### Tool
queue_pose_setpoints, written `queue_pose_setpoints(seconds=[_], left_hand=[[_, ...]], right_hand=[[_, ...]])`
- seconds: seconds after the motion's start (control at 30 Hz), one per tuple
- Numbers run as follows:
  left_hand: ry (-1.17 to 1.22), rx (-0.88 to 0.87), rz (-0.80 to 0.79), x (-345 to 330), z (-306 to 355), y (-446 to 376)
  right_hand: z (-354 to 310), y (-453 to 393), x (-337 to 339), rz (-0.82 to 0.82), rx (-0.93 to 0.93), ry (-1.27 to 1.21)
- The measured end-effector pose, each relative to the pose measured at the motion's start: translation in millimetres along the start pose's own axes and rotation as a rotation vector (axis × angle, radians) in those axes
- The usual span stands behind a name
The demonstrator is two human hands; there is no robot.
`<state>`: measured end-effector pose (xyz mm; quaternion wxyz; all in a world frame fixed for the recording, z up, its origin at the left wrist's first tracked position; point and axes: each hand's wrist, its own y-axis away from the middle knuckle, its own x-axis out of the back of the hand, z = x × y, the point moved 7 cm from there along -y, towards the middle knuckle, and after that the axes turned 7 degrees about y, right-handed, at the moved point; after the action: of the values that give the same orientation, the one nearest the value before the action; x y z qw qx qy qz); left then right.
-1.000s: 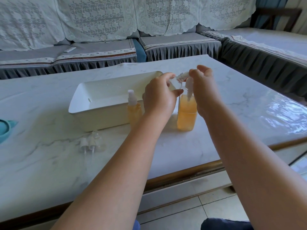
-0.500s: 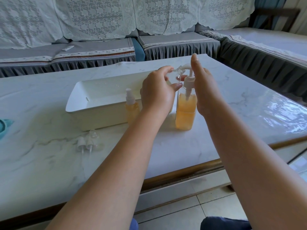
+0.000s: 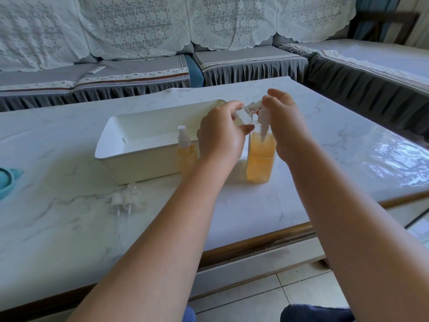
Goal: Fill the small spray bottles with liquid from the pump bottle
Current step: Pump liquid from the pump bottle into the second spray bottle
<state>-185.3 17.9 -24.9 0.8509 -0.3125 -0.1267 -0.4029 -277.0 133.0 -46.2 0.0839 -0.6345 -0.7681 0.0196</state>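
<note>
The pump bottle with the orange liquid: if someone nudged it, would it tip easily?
Probably not easily: the pump bottle looks well over half full, so likely bottom-heavy. It stands tall on a glossy marble table, so it may slide. The right hand on its pump steadies it.

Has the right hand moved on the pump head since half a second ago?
Yes. The right hand has come down onto the pump bottle; its raised finger has curled over the pump head.

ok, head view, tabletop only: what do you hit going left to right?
teal object at the edge → loose spray heads → white tray → filled small spray bottle → left hand holding clear small bottle → pump bottle → right hand on the pump.
</note>
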Motion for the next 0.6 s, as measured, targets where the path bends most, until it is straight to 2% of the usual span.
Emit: queue_pose_setpoints(seconds=[0.23, 0.6], left_hand=[[0.033, -0.012, 0.024, 5.2, 5.1, -3.0], [-0.002, -0.016, 0.022, 2.6, 2.4, -3.4]], right_hand=[[1.2, 1.0, -6.7, -0.094, -0.005, -0.033], [-1.2, -4.9, -1.6, -0.038, -0.028, 0.006]])
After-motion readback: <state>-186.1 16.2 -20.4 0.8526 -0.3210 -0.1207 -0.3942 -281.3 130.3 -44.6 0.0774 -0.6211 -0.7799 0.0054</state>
